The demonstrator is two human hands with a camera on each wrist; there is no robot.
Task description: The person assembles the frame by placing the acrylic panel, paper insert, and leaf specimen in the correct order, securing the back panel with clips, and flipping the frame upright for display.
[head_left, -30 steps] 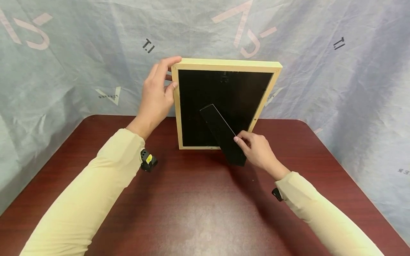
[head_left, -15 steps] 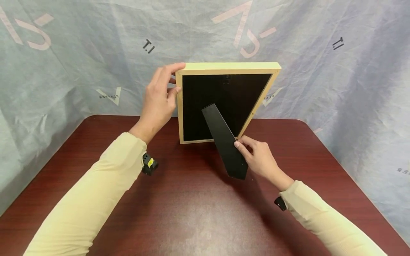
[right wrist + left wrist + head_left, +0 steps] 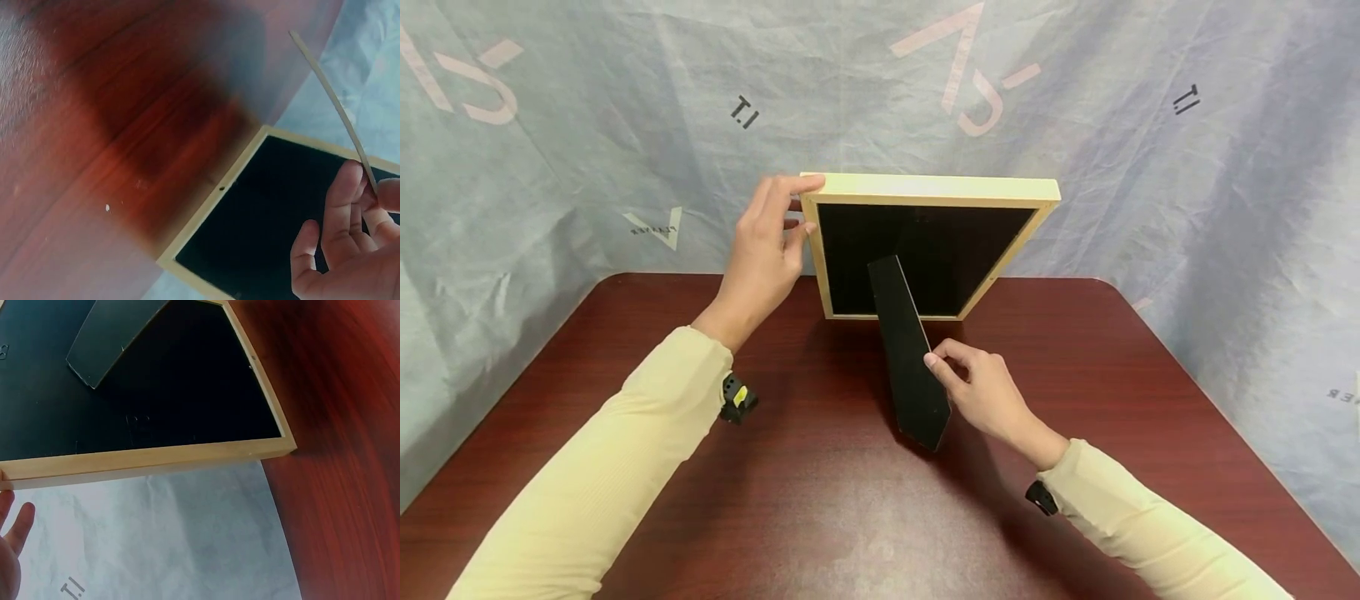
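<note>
A picture frame point(image 3: 925, 190) of light wood, with a black back panel point(image 3: 992, 242), stands with its back towards me, its top leaning my way. At its upper left corner my left hand point(image 3: 762, 258) grips it, fingertips on the top edge and thumb on the side rail. From the back, a black easel stand point(image 3: 906, 358) juts out towards me, its pointed end low over the table. Between thumb and fingers my right hand point(image 3: 988, 396) pinches the stand's right edge. In the right wrist view the stand point(image 3: 334, 94) appears edge-on, as a thin strip.
The dark red wooden table point(image 3: 820, 517) spreads out in front of and beside the frame. Behind it hangs a pale grey cloth point(image 3: 850, 100) printed with letters, which also borders both sides. Dark wrist devices sit at both cuffs.
The frame's top has come lower and tilts more towards me. The stand has swung farther out from the back, its end shifting nearer and left, with my right hand following.
</note>
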